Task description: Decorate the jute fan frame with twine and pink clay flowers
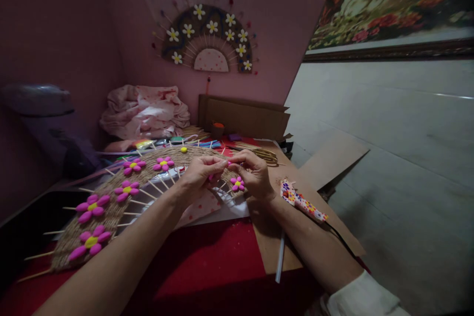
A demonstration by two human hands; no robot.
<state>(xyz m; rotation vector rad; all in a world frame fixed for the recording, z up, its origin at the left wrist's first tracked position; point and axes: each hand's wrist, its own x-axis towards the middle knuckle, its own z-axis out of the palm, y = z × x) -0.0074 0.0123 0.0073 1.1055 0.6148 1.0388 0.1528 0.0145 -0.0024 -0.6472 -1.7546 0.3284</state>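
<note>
My left hand [198, 175] and my right hand [252, 173] meet over the right end of the half-round woven jute fan with wooden sticks [111, 207], which lies on the red counter [207, 266]. The fingertips of both hands are pinched together on a small pink piece [211, 177]; I cannot tell exactly what it is. Just under my right hand sits a pink clay flower with yellow centre [237, 183], fixed on the fan. Near my right wrist lies a flowered glue gun [303, 202] on brown cardboard [333, 158]. A finished dark fan with white flowers [209, 39] hangs on the pink wall.
</note>
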